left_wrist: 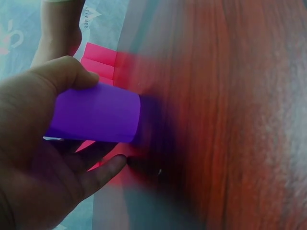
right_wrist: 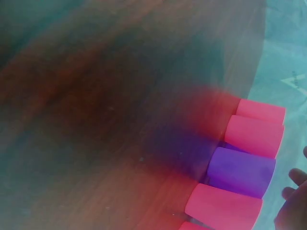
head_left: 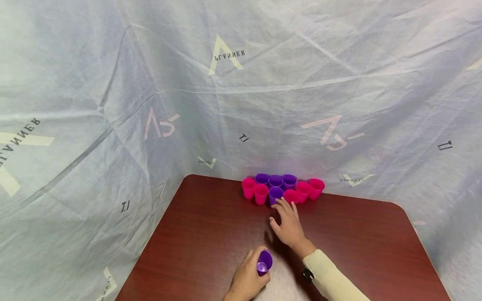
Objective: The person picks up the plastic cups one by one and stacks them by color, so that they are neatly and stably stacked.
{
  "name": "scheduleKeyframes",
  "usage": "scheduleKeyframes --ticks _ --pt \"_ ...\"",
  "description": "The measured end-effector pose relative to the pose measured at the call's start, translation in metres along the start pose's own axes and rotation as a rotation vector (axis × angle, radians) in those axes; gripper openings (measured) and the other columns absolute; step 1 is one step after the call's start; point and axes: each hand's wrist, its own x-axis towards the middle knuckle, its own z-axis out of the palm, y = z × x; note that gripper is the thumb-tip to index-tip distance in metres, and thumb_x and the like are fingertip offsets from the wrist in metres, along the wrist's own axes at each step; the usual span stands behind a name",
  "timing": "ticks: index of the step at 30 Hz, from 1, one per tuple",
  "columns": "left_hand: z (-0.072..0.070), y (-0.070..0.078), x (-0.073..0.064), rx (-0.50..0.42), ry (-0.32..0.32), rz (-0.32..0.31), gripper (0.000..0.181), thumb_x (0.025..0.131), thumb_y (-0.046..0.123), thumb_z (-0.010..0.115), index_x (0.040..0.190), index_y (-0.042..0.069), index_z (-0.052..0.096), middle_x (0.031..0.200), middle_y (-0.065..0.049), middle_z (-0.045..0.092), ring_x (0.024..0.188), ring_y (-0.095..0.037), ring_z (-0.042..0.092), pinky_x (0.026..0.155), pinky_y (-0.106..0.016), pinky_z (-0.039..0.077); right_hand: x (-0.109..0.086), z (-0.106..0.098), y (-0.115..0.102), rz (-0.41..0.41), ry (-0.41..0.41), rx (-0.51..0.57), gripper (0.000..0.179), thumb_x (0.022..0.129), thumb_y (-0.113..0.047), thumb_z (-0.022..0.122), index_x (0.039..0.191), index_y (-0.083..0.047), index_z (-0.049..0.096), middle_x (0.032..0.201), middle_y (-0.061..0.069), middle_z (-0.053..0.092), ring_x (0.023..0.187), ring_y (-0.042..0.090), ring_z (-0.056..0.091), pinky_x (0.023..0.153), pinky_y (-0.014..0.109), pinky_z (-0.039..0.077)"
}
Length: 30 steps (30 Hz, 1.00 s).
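My left hand [head_left: 246, 276] grips a purple cup [head_left: 265, 262] near the front of the table, its mouth facing up. In the left wrist view the thumb lies along one side of this cup [left_wrist: 100, 112] and the fingers along the other. Farther back, my right hand [head_left: 289, 225] reaches toward a cluster of cups with its fingers spread and nothing in its grasp. Its fingertips overlap the front purple cup [head_left: 275, 193] and come close to a pink cup [head_left: 291, 195]. Only parts of that hand's fingers [right_wrist: 295, 203] show in the right wrist view.
More pink cups [head_left: 261, 194] and purple cups [head_left: 275, 181] stand upright, packed together at the back edge of the brown table [head_left: 211, 225]. A pale printed cloth [head_left: 263, 113] hangs behind and at the sides. A dark band [head_left: 308, 274] sits on the right sleeve.
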Motion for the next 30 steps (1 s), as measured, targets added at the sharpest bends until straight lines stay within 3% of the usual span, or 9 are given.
scheduleKeyframes --ticks 6,11,18,26,30 --pt "0.0 -0.002 0.0 -0.015 0.003 -0.004 0.076 0.073 0.019 0.087 0.142 0.024 0.058 0.118 0.005 0.067 0.104 -0.016 0.07 0.081 -0.031 0.056 0.012 0.008 0.003 -0.004 -0.033 -0.102 0.063 0.089 -0.017 0.075 0.148 -0.002 0.057 0.159 0.02 0.053 0.154 0.042 0.042 0.126 0.067 0.025" --pt "0.0 -0.004 0.0 -0.022 -0.001 -0.02 0.075 0.072 0.02 0.088 0.141 0.025 0.058 0.117 0.006 0.066 0.105 -0.016 0.07 0.08 -0.032 0.056 0.019 0.011 0.004 0.01 -0.069 -0.188 0.07 0.09 -0.015 0.074 0.153 0.0 0.051 0.163 0.021 0.048 0.156 0.04 0.039 0.128 0.064 0.026" --pt "0.001 -0.003 0.0 -0.037 -0.012 -0.024 0.074 0.072 0.02 0.087 0.141 0.025 0.059 0.115 0.007 0.065 0.102 -0.015 0.07 0.079 -0.03 0.055 0.027 0.013 0.006 0.003 -0.092 -0.314 0.066 0.091 -0.014 0.073 0.151 0.003 0.052 0.16 0.022 0.051 0.155 0.04 0.041 0.127 0.062 0.03" --pt "0.001 -0.002 0.0 -0.036 -0.008 -0.021 0.072 0.071 0.021 0.087 0.138 0.027 0.059 0.112 0.007 0.064 0.097 -0.013 0.069 0.075 -0.029 0.054 0.033 0.014 0.007 0.007 -0.119 -0.333 0.055 0.091 -0.015 0.076 0.14 0.004 0.063 0.154 0.022 0.058 0.151 0.041 0.047 0.126 0.063 0.03" --pt "0.001 -0.002 0.001 -0.034 -0.005 -0.019 0.072 0.071 0.021 0.086 0.137 0.027 0.059 0.112 0.007 0.064 0.097 -0.012 0.068 0.075 -0.029 0.054 0.037 0.015 0.006 -0.022 -0.069 -0.323 0.043 0.09 -0.017 0.078 0.129 0.002 0.072 0.147 0.022 0.063 0.146 0.042 0.052 0.124 0.062 0.035"
